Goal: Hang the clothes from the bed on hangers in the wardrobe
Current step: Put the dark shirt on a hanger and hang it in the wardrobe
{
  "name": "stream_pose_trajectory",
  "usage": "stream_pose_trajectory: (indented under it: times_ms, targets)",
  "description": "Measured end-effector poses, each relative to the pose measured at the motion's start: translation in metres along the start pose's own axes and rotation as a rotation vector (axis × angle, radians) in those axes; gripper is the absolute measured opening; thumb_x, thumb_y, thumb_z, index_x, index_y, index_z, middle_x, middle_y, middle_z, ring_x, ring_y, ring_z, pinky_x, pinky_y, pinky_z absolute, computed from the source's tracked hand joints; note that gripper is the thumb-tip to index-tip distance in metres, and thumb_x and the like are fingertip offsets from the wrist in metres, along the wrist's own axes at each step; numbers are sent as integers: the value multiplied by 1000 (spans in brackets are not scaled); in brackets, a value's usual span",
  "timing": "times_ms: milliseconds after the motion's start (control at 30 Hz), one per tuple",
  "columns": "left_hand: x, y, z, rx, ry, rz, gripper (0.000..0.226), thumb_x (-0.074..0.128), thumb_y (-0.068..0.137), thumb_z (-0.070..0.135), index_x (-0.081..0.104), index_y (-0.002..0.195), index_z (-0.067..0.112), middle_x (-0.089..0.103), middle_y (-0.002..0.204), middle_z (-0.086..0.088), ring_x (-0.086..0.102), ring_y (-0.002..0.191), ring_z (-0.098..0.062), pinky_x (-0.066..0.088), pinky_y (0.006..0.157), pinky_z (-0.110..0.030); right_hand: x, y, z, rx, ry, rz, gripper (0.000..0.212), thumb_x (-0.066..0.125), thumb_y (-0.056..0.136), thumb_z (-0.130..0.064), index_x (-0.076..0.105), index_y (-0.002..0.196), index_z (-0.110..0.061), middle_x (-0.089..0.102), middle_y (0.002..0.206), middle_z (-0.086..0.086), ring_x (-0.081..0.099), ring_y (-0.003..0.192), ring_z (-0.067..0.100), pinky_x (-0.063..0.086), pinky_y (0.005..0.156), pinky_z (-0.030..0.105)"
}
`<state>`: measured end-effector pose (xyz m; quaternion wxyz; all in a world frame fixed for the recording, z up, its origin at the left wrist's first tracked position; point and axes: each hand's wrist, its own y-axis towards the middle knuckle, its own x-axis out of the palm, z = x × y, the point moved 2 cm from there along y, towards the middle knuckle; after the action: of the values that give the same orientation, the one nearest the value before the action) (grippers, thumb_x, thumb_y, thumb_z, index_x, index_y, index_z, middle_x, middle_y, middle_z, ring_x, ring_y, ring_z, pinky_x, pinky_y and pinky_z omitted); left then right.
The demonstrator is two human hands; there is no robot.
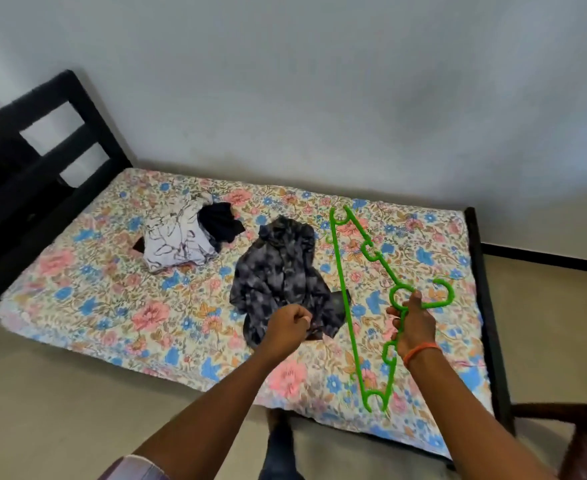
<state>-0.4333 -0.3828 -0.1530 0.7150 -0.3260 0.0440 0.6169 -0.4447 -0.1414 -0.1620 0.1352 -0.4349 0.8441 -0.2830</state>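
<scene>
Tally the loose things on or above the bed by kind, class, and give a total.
Garments: 3 – dark patterned garment, white printed garment, black garment
Hangers: 1 – green hanger, held in the right hand
Total: 4

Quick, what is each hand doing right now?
Left hand: fingers curled at the near edge of the dark patterned garment; whether they grip the cloth cannot be told.
Right hand: holding the green hanger near its hook.

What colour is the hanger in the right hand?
Bright green hanger, gripped by the right hand; head view.
</scene>
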Motion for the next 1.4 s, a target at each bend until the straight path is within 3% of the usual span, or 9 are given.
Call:
stream_pose_trajectory:
  times_ms: [333, 500, 600, 700, 900, 1000, 1100, 1233, 1400]
  targets:
    - [-64, 304, -90, -192, 186, -19, 29, 44, 97, 8, 35, 70, 10, 34, 67, -17, 28, 60, -25, 23, 58, -32, 110, 227, 71, 119, -282, 350, 58, 42, 102, -51, 59, 71, -4, 62, 71, 18, 35, 48, 24, 26, 51, 29]
    - [-50, 416, -134, -192, 281, 46, 30, 45, 95, 6, 28, 72, 14, 30, 70, -13, 29, 59, -23, 18, 56, -35, 153, 321, 103, 56, -466, 347, 64, 38, 105, -43, 65, 81, 9, 57, 43, 3, 45, 53, 25, 31, 54, 36]
    - [-45, 467, -154, -107, 364, 78, 9, 50, 99, 9, 50, 108, 10, 45, 116, -22, 52, 79, -32, 37, 62, -38, 166, 374, 119, 6, -551, 321, 65, 39, 106, -40, 66, 87, 15, 62, 75, 29, 56, 71, 37, 35, 56, 35]
    - [-44, 511, -169, -32, 521, 129, 51, 51, 99, 7, 33, 146, 11, 25, 152, -14, 57, 90, -31, 49, 67, -42, 164, 414, 134, -79, -650, 432, 80, 40, 88, -58, 66, 104, 15, 63, 107, 38, 60, 104, 47, 47, 87, 46]
    - [-55, 559, -170, 58, 755, 133, 85, 57, 89, -8, 12, 156, 17, 0, 163, -12, 49, 73, -24, 35, 48, -34, 196, 419, 115, -140, -709, 553, 56, 59, 97, -18, 37, 140, 10, 45, 139, 31, 46, 128, 43, 35, 103, 42]
    - [-68, 571, -171, 97, 696, 251, 84, 64, 82, -3, 22, 151, 18, 17, 150, -14, 47, 68, -22, 30, 45, -29, 228, 428, 117, -339, -833, 398, 53, 62, 87, -20, 46, 132, 3, 53, 124, 28, 54, 113, 40, 43, 94, 47]
    - [-78, 574, -171, 133, 748, 224, 67, 60, 81, -4, 38, 141, 17, 19, 153, -14, 54, 91, -35, 37, 56, -34, 304, 425, 107, -648, -948, 70, 33, 61, 89, -3, 56, 122, 1, 57, 117, 20, 50, 103, 23, 37, 88, 30]
    - [-85, 558, -196, 108, 800, 145, 22, 53, 89, 2, 56, 110, 10, 42, 134, -12, 54, 79, -32, 41, 57, -37, 421, 407, 93, -944, -1186, -380, 45, 53, 80, 5, 59, 122, -10, 60, 123, 14, 54, 113, 32, 46, 96, 48]
    - [-75, 520, -249, 42, 820, -16, 17, 55, 91, 9, 63, 106, 8, 53, 114, -12, 59, 97, -36, 48, 73, -43, 510, 386, 105, -1284, -1874, -842, 79, 59, 89, -6, 20, 155, -23, 18, 161, 12, 17, 147, 37, 23, 116, 61]
